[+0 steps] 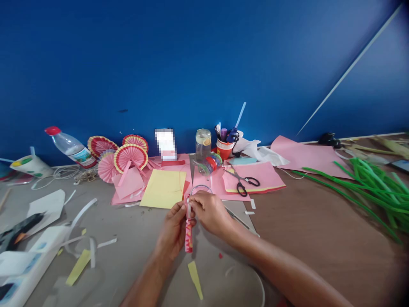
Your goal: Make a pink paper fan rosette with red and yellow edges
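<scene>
In the middle of the head view, a narrow bundle of pleated pink-and-red paper [188,239] is held nearly upright over the grey table. My left hand [174,228] is closed on its side, thumb and fingers gripping it. A pale strip, like tape, runs along its upper half. Over the top end, my right hand [209,209] pinches with bent fingers; whether they grip the strip or the paper edge is hard to tell. Just behind the hands lie a yellow paper sheet [164,187] and scissors with black handles [243,186] on pink paper.
Finished pleated fans [131,157] stand by the blue wall beside a tilted bottle [72,147]. A jar [203,143] and a paper cup of pens [224,149] stand behind. Green fuzzy stems [370,183] lie right; a power strip [35,256] and paper scraps lie left.
</scene>
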The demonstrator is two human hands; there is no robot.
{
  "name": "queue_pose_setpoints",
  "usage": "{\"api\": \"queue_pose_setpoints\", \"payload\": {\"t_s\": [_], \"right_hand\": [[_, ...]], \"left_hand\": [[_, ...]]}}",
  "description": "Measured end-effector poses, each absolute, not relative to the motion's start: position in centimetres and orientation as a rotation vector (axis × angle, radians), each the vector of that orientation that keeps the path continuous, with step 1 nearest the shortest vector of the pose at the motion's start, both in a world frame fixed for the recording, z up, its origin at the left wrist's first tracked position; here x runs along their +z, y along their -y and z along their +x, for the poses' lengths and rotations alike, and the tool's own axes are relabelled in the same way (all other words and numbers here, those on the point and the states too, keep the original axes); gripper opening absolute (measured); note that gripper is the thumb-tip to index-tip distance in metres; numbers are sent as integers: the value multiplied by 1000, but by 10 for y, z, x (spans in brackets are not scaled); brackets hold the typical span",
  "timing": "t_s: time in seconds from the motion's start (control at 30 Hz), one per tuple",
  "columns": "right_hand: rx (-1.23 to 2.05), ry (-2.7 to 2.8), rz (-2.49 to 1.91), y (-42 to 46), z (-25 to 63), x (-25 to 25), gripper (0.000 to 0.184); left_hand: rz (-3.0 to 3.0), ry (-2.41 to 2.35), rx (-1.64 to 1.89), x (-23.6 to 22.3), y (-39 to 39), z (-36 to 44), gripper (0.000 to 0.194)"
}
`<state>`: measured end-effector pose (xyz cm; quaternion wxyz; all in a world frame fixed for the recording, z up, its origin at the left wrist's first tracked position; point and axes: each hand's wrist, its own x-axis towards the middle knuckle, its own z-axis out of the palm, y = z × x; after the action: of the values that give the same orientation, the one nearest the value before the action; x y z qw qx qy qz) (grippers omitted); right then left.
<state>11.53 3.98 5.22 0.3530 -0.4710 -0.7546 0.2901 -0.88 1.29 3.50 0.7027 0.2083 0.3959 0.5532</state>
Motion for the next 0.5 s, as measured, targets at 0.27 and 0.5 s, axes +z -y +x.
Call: {"api": "queue_pose_setpoints", "payload": {"t_s": [0.27,0.5], "right_hand": [[18,2349,-1254,-32,120,61,14],[23,2339,-1272,-32,120,63,18]], "left_hand": [[470,-834,1196,36,-11,-9,25],[473,-818,1181,40,-11,-12,22]]}}
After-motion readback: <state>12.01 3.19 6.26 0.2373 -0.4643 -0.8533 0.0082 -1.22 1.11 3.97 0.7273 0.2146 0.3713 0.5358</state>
